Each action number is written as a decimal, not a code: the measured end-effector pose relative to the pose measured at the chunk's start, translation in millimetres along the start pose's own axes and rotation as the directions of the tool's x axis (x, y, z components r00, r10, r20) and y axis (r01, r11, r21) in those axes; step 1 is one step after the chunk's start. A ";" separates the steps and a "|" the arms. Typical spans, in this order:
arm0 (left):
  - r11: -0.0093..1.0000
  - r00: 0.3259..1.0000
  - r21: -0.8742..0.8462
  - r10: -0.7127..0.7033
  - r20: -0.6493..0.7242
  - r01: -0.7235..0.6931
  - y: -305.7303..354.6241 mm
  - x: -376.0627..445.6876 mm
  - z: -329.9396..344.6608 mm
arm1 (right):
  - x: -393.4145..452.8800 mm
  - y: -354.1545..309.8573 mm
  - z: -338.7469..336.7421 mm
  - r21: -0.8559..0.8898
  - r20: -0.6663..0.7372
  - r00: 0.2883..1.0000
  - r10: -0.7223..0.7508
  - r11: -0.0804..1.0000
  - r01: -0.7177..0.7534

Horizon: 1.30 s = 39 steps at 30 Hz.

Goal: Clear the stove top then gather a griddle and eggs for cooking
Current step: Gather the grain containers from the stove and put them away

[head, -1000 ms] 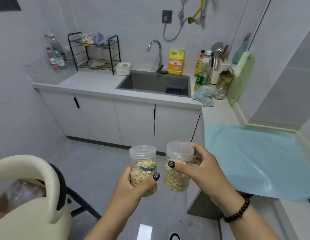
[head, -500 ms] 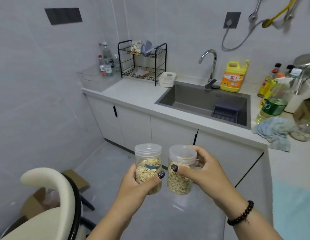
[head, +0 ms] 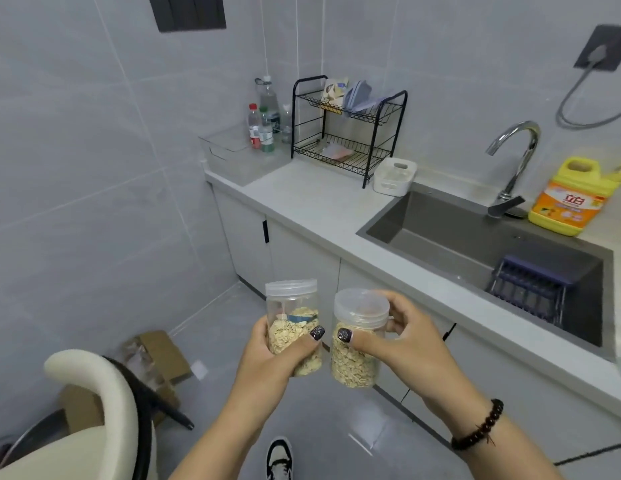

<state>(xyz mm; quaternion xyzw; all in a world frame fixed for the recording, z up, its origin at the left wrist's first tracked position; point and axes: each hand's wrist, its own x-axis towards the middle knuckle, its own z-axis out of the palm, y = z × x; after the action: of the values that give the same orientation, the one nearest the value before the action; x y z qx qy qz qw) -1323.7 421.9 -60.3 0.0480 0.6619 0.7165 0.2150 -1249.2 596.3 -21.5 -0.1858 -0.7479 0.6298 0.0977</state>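
Observation:
I carry two clear plastic jars of oat flakes side by side in front of me, above the floor. My left hand (head: 267,358) grips the left jar (head: 292,313), which has a small blue scoop inside. My right hand (head: 402,344) grips the right jar (head: 357,341) just below its lid. Both jars are upright with their lids on. No stove, griddle or eggs are in view.
A grey counter (head: 323,206) runs from the left corner to a sink (head: 475,244) with a tap (head: 517,157). On it stand a black wire rack (head: 347,133), several bottles (head: 264,126), a white box (head: 394,176) and a yellow detergent jug (head: 569,199). A cream chair (head: 94,410) and a cardboard box (head: 156,358) are at lower left.
The view has swung left along the counter: the blue mat and right corner have left the frame, and the left end with the rack is now central. Both hands still hold the jars.

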 end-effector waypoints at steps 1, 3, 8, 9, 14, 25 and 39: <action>1.000 1.000 0.000 -0.007 -0.008 0.007 2.1 12.6 -3.1 | 11.9 -1.3 1.9 0.000 0.003 1.000 0.004 1.000 -0.004; 1.000 1.000 0.008 -0.005 -0.013 0.005 8.5 41.4 -10.3 | 40.9 -5.3 7.2 0.006 -0.002 1.000 0.009 1.000 -0.009; 0.999 1.000 0.048 -0.010 -0.012 0.010 23.6 115.9 -35.7 | 118.2 -10.8 30.0 0.022 -0.036 0.999 0.030 0.999 -0.030; 0.999 1.000 0.050 -0.006 -0.007 0.006 29.3 136.3 -42.5 | 138.7 -13.7 37.9 0.025 -0.036 0.999 0.033 0.999 -0.032; 0.996 0.999 0.089 0.010 -0.033 -0.007 54.7 223.4 -76.5 | 227.3 -30.7 80.6 0.041 -0.022 0.999 0.027 0.999 -0.026; 0.999 0.978 0.039 0.025 -0.208 -0.017 98.9 354.4 -134.5 | 376.3 -55.8 148.8 0.024 0.051 0.999 -0.001 1.000 -0.001; 0.991 0.948 -0.109 0.033 -0.317 -0.072 153.6 542.1 -126.9 | 603.3 -74.2 154.7 0.070 0.076 0.996 -0.051 0.996 0.046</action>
<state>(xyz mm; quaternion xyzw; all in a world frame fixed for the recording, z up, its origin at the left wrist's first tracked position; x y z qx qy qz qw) -1895.6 500.9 -43.6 -0.0620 0.6421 0.7588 0.0902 -1869.7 687.8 -31.0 -0.1395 -0.7335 0.6590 0.0901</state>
